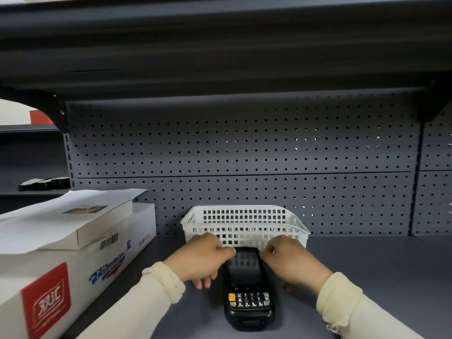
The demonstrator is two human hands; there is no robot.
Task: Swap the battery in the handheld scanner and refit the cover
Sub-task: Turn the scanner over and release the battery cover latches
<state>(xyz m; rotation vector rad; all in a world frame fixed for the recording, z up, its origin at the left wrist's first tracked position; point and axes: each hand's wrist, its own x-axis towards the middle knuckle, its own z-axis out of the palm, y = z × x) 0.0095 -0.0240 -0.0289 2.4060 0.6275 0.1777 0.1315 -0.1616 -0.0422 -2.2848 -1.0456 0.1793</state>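
Observation:
A black handheld scanner lies face up on the grey shelf, screen toward the basket, keypad with an orange key toward me. My left hand rests against its upper left edge with fingers curled. On the opposite side, my right hand presses the upper right edge, fingers curled too. Both hands touch the scanner's top end. No battery or cover shows; the scanner's back is hidden.
A white perforated plastic basket stands just behind the scanner against the pegboard wall. Stacked white cardboard boxes with paper on top fill the left. A dark shelf overhangs above. Bare grey shelf surface extends right.

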